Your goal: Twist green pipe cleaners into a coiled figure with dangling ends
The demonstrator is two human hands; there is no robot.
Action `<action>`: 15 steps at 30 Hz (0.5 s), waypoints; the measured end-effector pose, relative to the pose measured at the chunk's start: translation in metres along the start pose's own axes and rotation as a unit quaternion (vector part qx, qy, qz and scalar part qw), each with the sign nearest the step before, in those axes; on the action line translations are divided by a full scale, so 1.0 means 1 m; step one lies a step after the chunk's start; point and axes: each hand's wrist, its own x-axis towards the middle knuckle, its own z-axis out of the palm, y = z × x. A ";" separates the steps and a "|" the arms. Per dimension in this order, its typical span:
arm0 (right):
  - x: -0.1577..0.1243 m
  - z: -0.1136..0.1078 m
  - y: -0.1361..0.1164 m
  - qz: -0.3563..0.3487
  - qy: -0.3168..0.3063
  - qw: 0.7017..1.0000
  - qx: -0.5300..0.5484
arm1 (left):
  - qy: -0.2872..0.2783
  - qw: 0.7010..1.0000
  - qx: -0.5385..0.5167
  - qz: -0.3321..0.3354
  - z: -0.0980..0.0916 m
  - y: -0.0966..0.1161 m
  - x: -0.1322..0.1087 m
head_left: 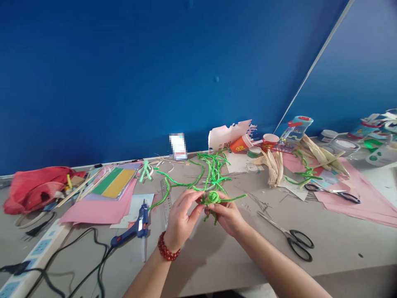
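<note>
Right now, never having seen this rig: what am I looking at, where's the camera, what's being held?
No machine here: one camera worn on a person's head looks forward and down at their own bare hands. The left hand, with a red bead bracelet, and the right hand both pinch a small coiled green pipe-cleaner rosette above the grey table. On the table lie loose green pipe cleaners, a blue hot-glue gun, a clear plastic ruler, black-handled scissors, pink paper sheets and pale dried corn husks.
</note>
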 end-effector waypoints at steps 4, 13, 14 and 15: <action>0.000 -0.001 0.001 -0.005 0.002 1.000 0.001 | -0.013 1.000 -0.015 0.007 -0.001 0.000 0.001; 0.001 -0.003 0.003 -0.006 0.013 1.000 -0.003 | -0.027 0.999 -0.019 -0.004 -0.001 -0.002 0.003; 0.001 -0.003 0.002 -0.004 0.014 1.000 -0.001 | -0.025 0.999 -0.020 0.000 -0.001 -0.003 0.003; 0.001 -0.002 0.002 -0.003 0.015 1.000 0.002 | -0.024 0.999 -0.020 0.002 -0.001 -0.003 0.002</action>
